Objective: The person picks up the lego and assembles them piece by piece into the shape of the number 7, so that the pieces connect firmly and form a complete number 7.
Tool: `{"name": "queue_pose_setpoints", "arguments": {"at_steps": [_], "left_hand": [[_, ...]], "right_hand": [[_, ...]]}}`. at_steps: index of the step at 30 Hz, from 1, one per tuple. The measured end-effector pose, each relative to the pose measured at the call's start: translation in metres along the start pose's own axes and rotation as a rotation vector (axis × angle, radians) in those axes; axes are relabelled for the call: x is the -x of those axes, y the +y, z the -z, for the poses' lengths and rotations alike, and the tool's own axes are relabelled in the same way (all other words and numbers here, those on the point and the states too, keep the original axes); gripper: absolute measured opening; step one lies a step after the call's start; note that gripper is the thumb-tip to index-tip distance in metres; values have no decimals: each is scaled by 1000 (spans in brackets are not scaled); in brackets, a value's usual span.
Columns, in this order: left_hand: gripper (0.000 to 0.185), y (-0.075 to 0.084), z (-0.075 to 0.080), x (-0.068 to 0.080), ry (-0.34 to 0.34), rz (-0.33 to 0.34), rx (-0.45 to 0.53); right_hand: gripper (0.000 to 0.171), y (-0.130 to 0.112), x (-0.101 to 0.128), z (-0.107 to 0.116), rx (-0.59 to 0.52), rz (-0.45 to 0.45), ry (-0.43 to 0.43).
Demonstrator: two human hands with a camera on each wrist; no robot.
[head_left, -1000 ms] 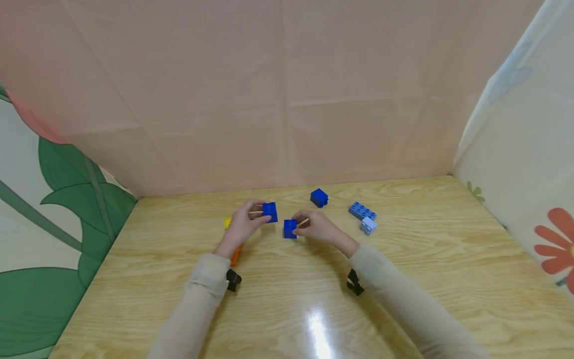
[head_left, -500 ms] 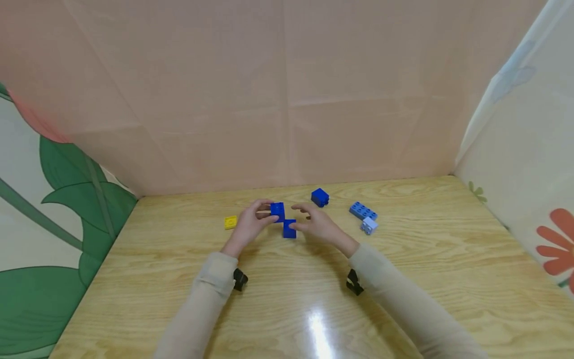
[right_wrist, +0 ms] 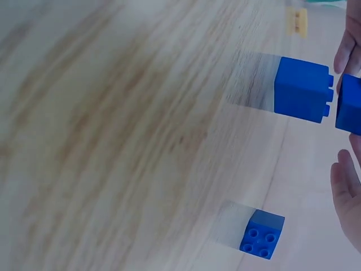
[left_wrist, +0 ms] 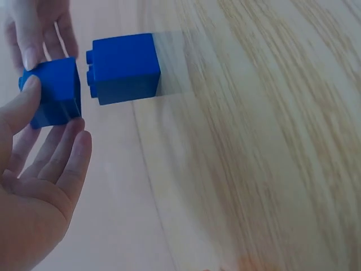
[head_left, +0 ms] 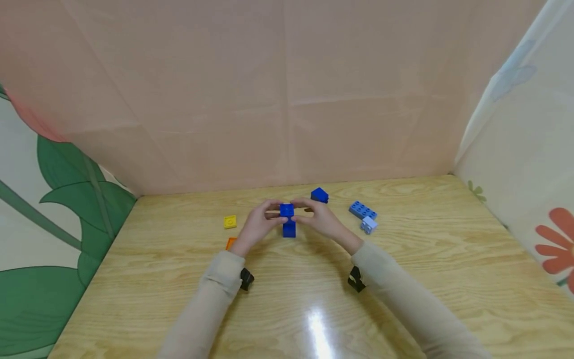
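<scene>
My left hand (head_left: 257,222) holds a blue toy building block (head_left: 287,209) between thumb and fingers. From the opposite side, my right hand (head_left: 323,218) pinches the same block. Directly below it, a second blue block (head_left: 289,231) stands on the wooden table with its studs up. The left wrist view shows a narrow gap between the held block (left_wrist: 56,93) and the studs of the standing block (left_wrist: 127,68). Only part of the held block (right_wrist: 350,104) enters the right wrist view, at its edge.
Behind my right hand lies another blue block (head_left: 319,194). Further right are a long blue brick (head_left: 362,210) and a light blue brick (head_left: 368,225). To the left lie a flat yellow brick (head_left: 230,222) and an orange piece (head_left: 230,243), partly covered by my left arm.
My left hand has carried its block rightward, over the standing one. My right hand has let go of the standing block and moved up to the held block.
</scene>
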State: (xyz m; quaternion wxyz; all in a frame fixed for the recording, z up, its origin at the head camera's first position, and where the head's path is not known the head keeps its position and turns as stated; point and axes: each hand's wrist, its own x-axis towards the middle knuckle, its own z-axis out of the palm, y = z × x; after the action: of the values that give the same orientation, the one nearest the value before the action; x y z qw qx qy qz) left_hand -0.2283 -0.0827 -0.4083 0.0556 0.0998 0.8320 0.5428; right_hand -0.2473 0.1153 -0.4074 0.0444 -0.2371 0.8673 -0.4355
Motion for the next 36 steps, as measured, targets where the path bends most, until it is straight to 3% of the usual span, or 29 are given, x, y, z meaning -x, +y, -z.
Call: {"name": "queue_pose_setpoints", "arguments": {"at_steps": [20, 36], "left_hand": [[45, -3, -3, -1, -55, -3, -85], [41, -5, -3, 1, -68, -6, -59]], "right_hand": [[41, 9, 2, 1, -4, 1, -14], [41, 7, 3, 1, 19, 24, -25]]}}
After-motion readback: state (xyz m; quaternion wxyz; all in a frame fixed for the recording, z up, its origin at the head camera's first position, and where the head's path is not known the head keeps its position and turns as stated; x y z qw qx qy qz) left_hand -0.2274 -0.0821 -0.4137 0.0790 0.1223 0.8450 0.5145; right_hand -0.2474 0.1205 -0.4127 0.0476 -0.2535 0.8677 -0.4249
